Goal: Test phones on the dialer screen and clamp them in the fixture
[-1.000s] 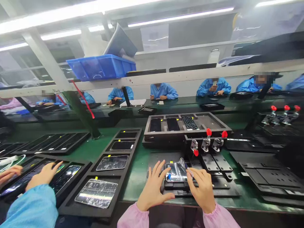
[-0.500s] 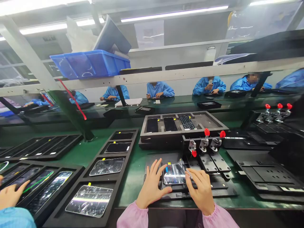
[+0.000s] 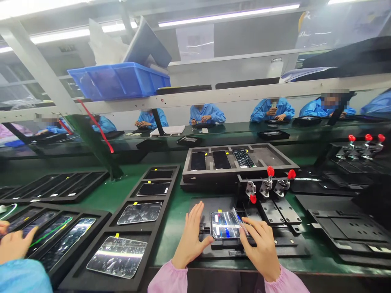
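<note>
I report the left hand (image 3: 191,236) open, fingers spread, resting on the black fixture (image 3: 210,253) just left of the phone panel (image 3: 227,225), holding nothing. The right hand (image 3: 261,254) is curled, its fingertips (image 3: 244,230) pinched at the panel's right edge, where clear film (image 3: 237,217) stands lifted; I cannot confirm a firm hold on the film. The panel lies flat in the fixture, below three toggle clamps (image 3: 266,187) with red handles. Left of my station, a tray (image 3: 152,244) holds film-covered panels (image 3: 117,257). A co-worker's hand (image 3: 14,246), with a blue sleeve (image 3: 24,276), sits over a second tray (image 3: 73,244).
</note>
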Available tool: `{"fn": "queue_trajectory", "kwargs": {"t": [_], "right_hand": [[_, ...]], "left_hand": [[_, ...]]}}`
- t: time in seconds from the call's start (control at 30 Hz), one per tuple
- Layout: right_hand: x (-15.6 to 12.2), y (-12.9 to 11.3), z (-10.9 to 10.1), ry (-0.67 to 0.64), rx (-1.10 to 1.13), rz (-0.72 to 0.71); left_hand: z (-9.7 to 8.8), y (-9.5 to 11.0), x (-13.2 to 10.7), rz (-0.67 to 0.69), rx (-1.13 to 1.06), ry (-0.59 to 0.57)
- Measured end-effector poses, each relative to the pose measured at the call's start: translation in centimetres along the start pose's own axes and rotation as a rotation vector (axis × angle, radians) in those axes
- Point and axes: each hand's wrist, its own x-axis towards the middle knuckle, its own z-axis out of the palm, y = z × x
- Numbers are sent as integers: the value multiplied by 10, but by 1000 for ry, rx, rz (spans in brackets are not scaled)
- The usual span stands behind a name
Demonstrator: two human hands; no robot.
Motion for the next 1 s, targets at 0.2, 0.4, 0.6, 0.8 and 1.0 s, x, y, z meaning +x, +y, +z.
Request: {"fn": "queue_trajectory", "kwargs": {"t": [0.2, 0.4, 0.6, 0.8, 1.0], "right_hand": [[-1, 1, 5, 14, 12, -23], [-6, 1, 8, 49, 35, -37], [-9, 6, 5, 45, 29, -25], [-13, 3, 4, 44, 30, -28], [-20, -15, 7, 91, 70, 4]], "left_hand": [[0, -38, 3, -253, -214, 217], [7, -60, 2, -382, -189, 214], [6, -54, -1, -340, -147, 196], [6, -54, -2, -348, -129, 201], [6, -53, -2, -354, -122, 197]]}}
